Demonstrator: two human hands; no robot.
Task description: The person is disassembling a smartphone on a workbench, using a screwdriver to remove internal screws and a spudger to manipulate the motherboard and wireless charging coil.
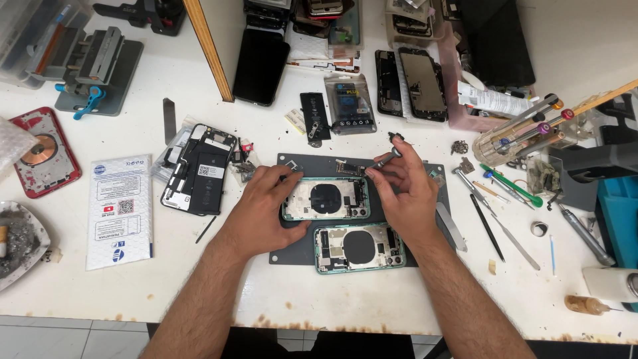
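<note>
Two opened green phone housings lie on a dark grey mat point(292, 249). My left hand point(262, 206) rests on the left end of the upper housing point(329, 198), fingers steadying its top edge. Fingers of my right hand point(407, 193) are closed around a small silver screwdriver point(387, 159), its tip pointing down at the upper housing's top right corner. The lower housing point(359, 247) sits untouched just below, partly under my right wrist.
An opened black phone point(199, 167) lies to the left, beside a white packet point(118, 209) and a red back cover point(41, 151). Screwdrivers, tweezers point(495, 223) and a tool holder point(515, 133) crowd the right. Phone parts and a battery point(315, 114) fill the back.
</note>
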